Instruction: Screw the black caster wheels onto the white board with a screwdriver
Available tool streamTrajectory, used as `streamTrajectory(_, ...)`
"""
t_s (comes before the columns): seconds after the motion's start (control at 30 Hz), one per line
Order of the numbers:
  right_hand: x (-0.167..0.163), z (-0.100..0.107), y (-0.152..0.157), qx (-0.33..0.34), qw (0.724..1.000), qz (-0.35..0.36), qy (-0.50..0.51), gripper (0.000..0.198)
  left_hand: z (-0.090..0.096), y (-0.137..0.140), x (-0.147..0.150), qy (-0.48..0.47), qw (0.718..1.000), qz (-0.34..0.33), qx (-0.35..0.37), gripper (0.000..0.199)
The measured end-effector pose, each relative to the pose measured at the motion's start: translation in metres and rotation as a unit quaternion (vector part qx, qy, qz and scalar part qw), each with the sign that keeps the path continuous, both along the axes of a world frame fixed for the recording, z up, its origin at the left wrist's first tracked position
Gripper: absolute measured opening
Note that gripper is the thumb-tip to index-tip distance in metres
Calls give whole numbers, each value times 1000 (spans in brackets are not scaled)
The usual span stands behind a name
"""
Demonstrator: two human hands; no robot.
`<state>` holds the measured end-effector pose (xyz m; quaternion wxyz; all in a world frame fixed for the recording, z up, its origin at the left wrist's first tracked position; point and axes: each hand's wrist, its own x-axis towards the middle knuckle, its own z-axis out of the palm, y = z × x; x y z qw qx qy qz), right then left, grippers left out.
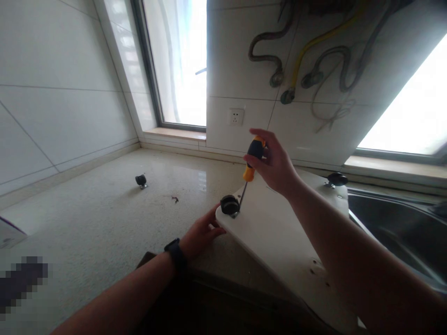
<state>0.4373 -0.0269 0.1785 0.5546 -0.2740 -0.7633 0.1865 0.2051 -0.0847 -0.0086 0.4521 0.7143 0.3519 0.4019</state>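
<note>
My right hand (275,165) is closed around the yellow-and-black handle of a screwdriver (248,174). The shaft slants down to the metal base of a black caster wheel (229,204) at the near left corner of a white board (268,228). Under and beside that corner, my left hand (204,231) grips the board's edge, some fingers hidden behind it. Another black caster (337,179) stands on the board's far right corner. At the board's near right, several screw holes (317,269) show, partly beside my forearm.
A loose caster (140,180) and a small pile of screws (175,199) lie on the speckled countertop (104,223). To the right is a steel sink (394,232). A wall socket (235,117), pipes (296,60) and windows are behind. A box corner (10,232) shows at left.
</note>
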Motion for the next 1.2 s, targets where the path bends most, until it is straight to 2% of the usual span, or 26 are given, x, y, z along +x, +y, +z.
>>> streamTrajectory(0.1, 1, -1, -3, -21, 999, 43, 11, 45, 2, -2, 1, 9, 1000, 16, 20, 73)
streamTrajectory(0.23, 2, 0, -7, -78, 990, 115, 21, 48, 0, -1, 1, -3, 1000, 8, 23, 73)
streamTrajectory(0.33, 3, -5, -8, -73, 991, 106, 22, 50, -1, 3, -3, -46, 998, -38, -13, 75)
streamTrajectory(0.47, 1, -21, -11, -76, 991, 96, 52, 62, -1, 10, -9, -107, 979, -131, -110, 75)
streamTrajectory(0.57, -5, -30, -17, -74, 991, 99, 48, 70, 1, 13, -10, -132, 970, -158, -133, 67)
streamTrajectory(0.67, -13, -33, -28, -51, 994, 99, 14, 63, 2, 14, -10, -123, 971, -162, -129, 68)
streamTrajectory(0.77, -20, -33, -36, 10, 995, 97, -27, 52, 1, 16, -10, -120, 972, -162, -122, 73)
streamTrajectory(0.9, -25, -33, -39, 118, 989, 64, -58, 55, -2, 19, -11, -118, 974, -145, -126, 76)
streamTrajectory(0.97, -26, -34, -39, 132, 988, 52, -60, 50, -2, 19, -11, -118, 974, -138, -132, 74)
streamTrajectory(1.07, -27, -32, -40, 55, 990, 118, -51, 39, 1, 18, -10, -120, 973, -133, -144, 70)
streamTrajectory(1.13, -28, -28, -40, -16, 981, 187, -48, 41, 3, 17, -10, -122, 973, -126, -149, 69)
streamTrajectory(1.2, -30, -24, -38, -53, 977, 203, -48, 43, 5, 15, -10, -123, 972, -120, -160, 70)
